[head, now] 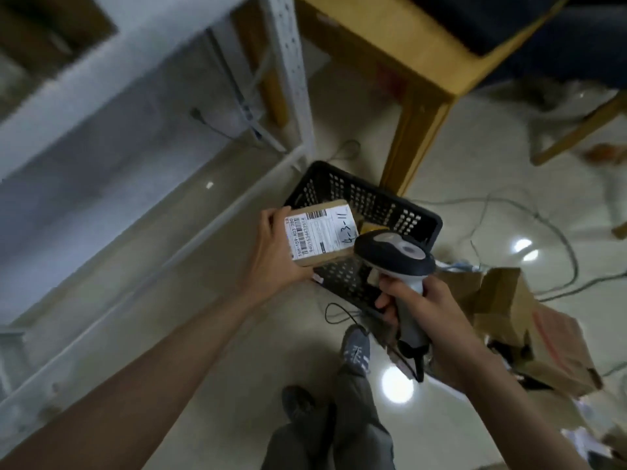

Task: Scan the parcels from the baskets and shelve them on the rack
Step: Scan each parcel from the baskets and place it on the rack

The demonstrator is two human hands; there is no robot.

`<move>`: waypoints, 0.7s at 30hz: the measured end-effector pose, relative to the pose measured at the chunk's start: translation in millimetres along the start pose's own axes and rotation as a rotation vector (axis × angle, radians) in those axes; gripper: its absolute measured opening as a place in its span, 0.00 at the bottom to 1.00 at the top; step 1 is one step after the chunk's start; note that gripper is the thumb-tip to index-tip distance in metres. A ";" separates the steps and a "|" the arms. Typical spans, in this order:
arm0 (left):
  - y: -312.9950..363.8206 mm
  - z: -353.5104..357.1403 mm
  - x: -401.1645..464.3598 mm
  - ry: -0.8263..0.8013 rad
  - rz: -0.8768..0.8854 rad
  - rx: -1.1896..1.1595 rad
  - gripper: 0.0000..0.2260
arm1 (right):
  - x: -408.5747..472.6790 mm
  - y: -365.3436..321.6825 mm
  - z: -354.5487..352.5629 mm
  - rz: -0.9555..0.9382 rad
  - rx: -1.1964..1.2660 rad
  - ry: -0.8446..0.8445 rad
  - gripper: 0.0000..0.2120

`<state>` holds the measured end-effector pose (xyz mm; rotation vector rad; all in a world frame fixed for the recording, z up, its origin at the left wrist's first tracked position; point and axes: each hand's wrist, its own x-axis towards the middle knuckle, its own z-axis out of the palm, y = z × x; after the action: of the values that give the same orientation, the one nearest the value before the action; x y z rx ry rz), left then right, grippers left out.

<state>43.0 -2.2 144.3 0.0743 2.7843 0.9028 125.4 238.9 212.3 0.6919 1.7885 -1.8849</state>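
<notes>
My left hand (271, 245) grips a small brown cardboard parcel (324, 232) by its left side, label up; the white label bears barcodes and the handwritten mark "4-3-11". My right hand (424, 310) holds the grey handle of a handheld barcode scanner (395, 254), whose dark head hovers at the parcel's right edge. Both are above a black perforated plastic basket (380, 205) on the floor. Something yellowish lies inside the basket, mostly hidden. The white metal rack (135, 62) fills the left side, its lower shelves bare.
A wooden table leg (410, 137) stands just behind the basket. Opened cardboard boxes (529, 320) lie on the floor at the right, with loose cables (509, 212) across the tiles. My feet (354, 347) are below the basket. The scanner's black cord trails by them.
</notes>
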 end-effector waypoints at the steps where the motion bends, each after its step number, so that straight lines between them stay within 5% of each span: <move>1: 3.8 -22.0 -15.7 0.019 0.006 0.001 0.54 | -12.2 -12.2 6.0 -0.027 -0.044 -0.034 0.07; 16: 40.5 -342.4 -195.3 0.277 -0.064 0.103 0.53 | -156.0 -216.7 144.1 -0.552 -0.654 -0.583 0.03; 21: 38.8 -408.1 -219.6 0.217 -0.081 0.282 0.51 | -183.4 -258.8 182.7 -0.803 -0.859 -0.613 0.15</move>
<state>168.0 -230.0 530.0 -0.0971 3.0724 0.5222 94.4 68.4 534.7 -0.9134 2.2636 -1.2111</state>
